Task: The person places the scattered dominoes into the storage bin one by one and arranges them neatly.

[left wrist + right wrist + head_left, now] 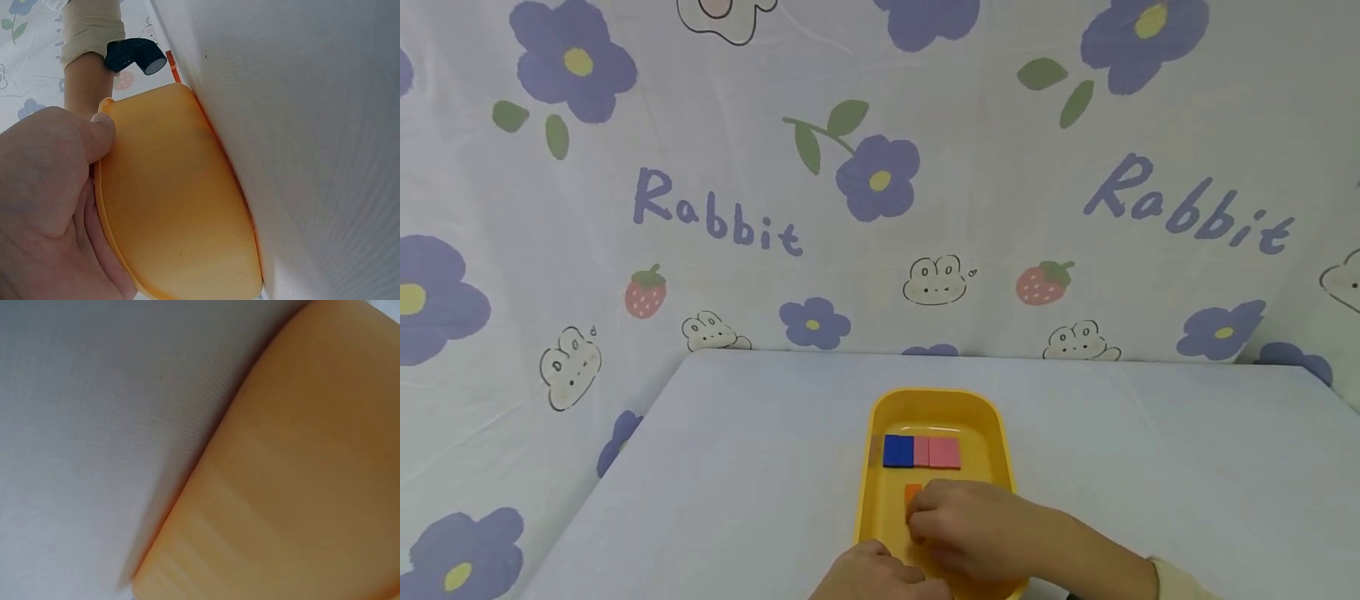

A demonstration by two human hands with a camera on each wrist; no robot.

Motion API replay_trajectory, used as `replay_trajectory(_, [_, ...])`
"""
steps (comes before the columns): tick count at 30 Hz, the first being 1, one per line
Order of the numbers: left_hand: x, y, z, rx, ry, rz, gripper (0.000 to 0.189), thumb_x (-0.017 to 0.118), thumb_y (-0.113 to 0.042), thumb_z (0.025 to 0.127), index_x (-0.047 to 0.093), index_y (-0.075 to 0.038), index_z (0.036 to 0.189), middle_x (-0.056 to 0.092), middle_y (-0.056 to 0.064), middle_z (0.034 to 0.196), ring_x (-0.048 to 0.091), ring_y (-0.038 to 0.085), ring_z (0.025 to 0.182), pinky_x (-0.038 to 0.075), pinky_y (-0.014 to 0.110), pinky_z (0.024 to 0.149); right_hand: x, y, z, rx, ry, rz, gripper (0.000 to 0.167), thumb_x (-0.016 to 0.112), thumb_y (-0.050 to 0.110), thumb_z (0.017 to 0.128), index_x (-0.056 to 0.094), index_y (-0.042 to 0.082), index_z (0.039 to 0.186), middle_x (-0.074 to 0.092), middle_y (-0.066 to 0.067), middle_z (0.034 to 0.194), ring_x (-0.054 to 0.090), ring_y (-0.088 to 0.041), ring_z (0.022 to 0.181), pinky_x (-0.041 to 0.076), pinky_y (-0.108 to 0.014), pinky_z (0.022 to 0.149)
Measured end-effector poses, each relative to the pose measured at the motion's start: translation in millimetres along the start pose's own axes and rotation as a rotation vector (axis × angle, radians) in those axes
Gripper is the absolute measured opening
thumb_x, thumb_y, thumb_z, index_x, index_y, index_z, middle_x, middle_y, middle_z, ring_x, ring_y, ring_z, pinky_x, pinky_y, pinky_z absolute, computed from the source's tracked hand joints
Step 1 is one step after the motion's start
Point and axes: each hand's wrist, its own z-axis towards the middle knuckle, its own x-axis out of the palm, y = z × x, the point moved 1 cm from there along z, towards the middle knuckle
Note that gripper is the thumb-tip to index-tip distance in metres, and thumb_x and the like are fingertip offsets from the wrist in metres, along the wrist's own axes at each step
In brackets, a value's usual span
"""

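A yellow tray (877, 500) stands on the white table, its long side pointing away from me. My left hand (880, 575) grips its near edge; in the left wrist view the thumb (103, 134) lies over the rim, with fingers against the outer wall. Inside the tray, my right hand (973, 529) has its fingers curled at a small orange piece (913, 490), its fingertips partly covering that piece. Farther up, a blue square (898, 451), a narrow pink piece (921, 451) and a pink square (945, 452) lie edge to edge. Only the tray's outer wall (300, 469) shows in the right wrist view.
White table surface (737, 467) surrounds the tray. Behind it hangs a white cloth (970, 167) printed with flowers, rabbits and strawberries. In the left wrist view, a dark wrist camera (134, 55) sits on the other arm, by a beige sleeve (94, 31).
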Motion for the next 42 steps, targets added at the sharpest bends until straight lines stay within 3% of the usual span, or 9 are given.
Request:
replay_trajectory(6, [1.6, -1.4, 0.0, -0.007, -0.019, -0.022, 0.02, 0.072, -0.039, 0.088, 0.054, -0.03, 0.083, 0.029, -0.022, 0.061, 0.027, -0.01, 0.052, 0.019, 0.011, 0.056, 4.0, 0.0, 4.8, -0.071, -0.041, -0.035, 0.008, 0.069, 0.017, 0.094, 0.069, 0.015, 0.102, 0.064, 0.005, 0.106, 0.057, -0.008, 0.096, 0.045, -0.02, 0.092])
replay_trajectory(12, [2.2, -1.7, 0.4, -0.003, -0.037, -0.015, 0.019, 0.072, -0.039, 0.088, 0.055, -0.03, 0.084, 0.028, -0.021, 0.061, 0.027, -0.009, 0.051, 0.018, 0.01, 0.055, 6.5, -0.6, 9.8, -0.026, 0.004, -0.009, 0.012, 0.066, 0.019, 0.097, 0.07, 0.014, 0.107, 0.064, 0.002, 0.122, 0.057, -0.011, 0.111, 0.045, -0.026, 0.099])
replay_trajectory(20, [3.0, -2.0, 0.5, 0.003, -0.061, -0.003, 0.018, 0.071, -0.037, 0.089, 0.056, -0.03, 0.086, 0.027, -0.02, 0.06, 0.024, -0.007, 0.05, 0.017, 0.01, 0.055, 10.0, -1.4, 12.4, -0.038, -0.027, -0.006, 0.015, 0.068, 0.017, 0.095, 0.068, 0.013, 0.109, 0.062, -0.003, 0.129, 0.056, -0.014, 0.121, 0.044, -0.028, 0.102])
replay_trajectory(26, [2.7, -1.9, 0.5, 0.006, -0.096, -0.007, 0.02, 0.074, -0.035, 0.086, 0.055, -0.028, 0.082, 0.029, -0.019, 0.06, 0.025, -0.006, 0.049, 0.017, 0.01, 0.054, 10.3, -2.0, 13.6, -0.063, -0.042, -0.012, 0.013, 0.068, 0.017, 0.095, 0.068, 0.013, 0.107, 0.061, -0.004, 0.131, 0.054, -0.015, 0.122, 0.044, -0.029, 0.102])
replay_trajectory(37, [2.4, -0.7, -0.6, 0.02, -0.105, 0.026, 0.02, 0.075, -0.034, 0.085, 0.056, -0.028, 0.082, 0.031, -0.019, 0.06, 0.028, -0.006, 0.049, 0.017, 0.011, 0.055, 10.7, -2.4, 14.5, -0.063, -0.051, -0.026, 0.012, 0.07, 0.019, 0.094, 0.068, 0.015, 0.105, 0.06, -0.003, 0.131, 0.054, -0.015, 0.122, 0.043, -0.029, 0.103])
replay_trajectory(42, [3.5, -1.4, -0.8, 0.019, -0.11, 0.029, 0.022, 0.075, -0.034, 0.084, 0.055, -0.027, 0.08, 0.032, -0.018, 0.059, 0.027, -0.006, 0.048, 0.016, 0.011, 0.054, 8.5, -3.7, 12.5, -0.142, -0.127, -0.108, 0.007, 0.07, 0.019, 0.093, 0.069, 0.016, 0.099, 0.064, -0.002, 0.124, 0.056, -0.016, 0.119, 0.042, -0.026, 0.102])
